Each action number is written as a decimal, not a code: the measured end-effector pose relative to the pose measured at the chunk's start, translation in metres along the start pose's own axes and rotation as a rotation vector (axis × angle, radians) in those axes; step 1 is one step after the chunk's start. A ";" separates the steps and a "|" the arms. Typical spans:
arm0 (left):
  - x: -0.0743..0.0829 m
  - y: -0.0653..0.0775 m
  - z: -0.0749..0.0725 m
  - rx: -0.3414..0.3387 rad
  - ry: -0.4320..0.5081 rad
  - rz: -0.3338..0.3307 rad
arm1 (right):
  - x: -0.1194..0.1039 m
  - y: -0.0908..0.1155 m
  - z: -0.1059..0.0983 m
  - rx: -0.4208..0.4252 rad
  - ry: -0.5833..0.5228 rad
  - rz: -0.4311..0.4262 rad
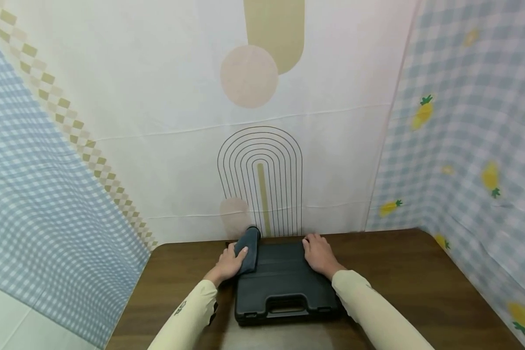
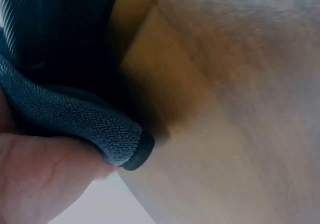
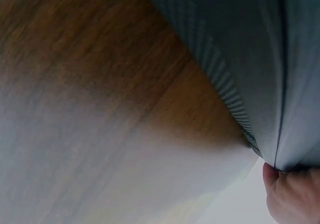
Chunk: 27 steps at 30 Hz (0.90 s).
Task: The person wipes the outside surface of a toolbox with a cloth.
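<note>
case (image 1: 288, 284) partly covered, sleeves (image 1: 378, 311) cropped

I have free passage over the table (image 1: 413, 282) between the case (image 1: 284, 287) and the right edge; the right sleeve (image 1: 380, 311) obstructs its near portion. A second passage lies along the left edge. The left hand (image 1: 228, 265) and blue-grey cloth (image 1: 251, 255) block the case's left side; the right hand (image 1: 321, 256) blocks its far-right corner. Hanging fabric (image 1: 345, 160) bars passage beyond the table's far edge.
</note>
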<state>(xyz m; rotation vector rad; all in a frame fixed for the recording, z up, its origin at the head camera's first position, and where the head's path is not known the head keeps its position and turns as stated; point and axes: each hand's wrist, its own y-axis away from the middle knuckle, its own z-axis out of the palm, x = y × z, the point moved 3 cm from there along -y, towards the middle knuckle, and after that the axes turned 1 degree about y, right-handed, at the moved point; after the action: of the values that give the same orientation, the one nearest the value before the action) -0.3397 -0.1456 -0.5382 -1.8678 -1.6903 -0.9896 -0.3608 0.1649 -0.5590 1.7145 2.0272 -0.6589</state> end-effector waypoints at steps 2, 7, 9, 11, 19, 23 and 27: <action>0.001 0.002 0.005 0.017 0.036 0.030 | 0.001 0.001 -0.001 0.003 0.007 -0.005; 0.000 0.015 0.016 0.045 0.142 0.090 | 0.004 0.000 -0.003 0.006 -0.018 0.003; -0.002 0.024 0.018 0.054 0.152 0.084 | 0.005 -0.001 -0.003 -0.001 -0.029 0.007; -0.002 0.036 0.020 0.053 0.161 0.075 | 0.004 -0.001 -0.002 -0.009 -0.038 0.010; -0.020 0.081 0.035 0.028 0.219 0.074 | 0.003 0.000 0.000 -0.008 -0.045 0.029; -0.061 0.091 0.056 -0.033 0.219 0.075 | 0.003 0.000 0.001 -0.003 -0.036 0.024; -0.056 0.123 0.063 -0.012 0.066 0.178 | 0.002 0.000 -0.001 -0.003 -0.035 0.027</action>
<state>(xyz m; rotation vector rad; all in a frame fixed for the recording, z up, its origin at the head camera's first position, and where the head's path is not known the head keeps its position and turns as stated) -0.2064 -0.1578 -0.6031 -1.9331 -1.4549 -0.9788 -0.3607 0.1671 -0.5598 1.7137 1.9772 -0.6721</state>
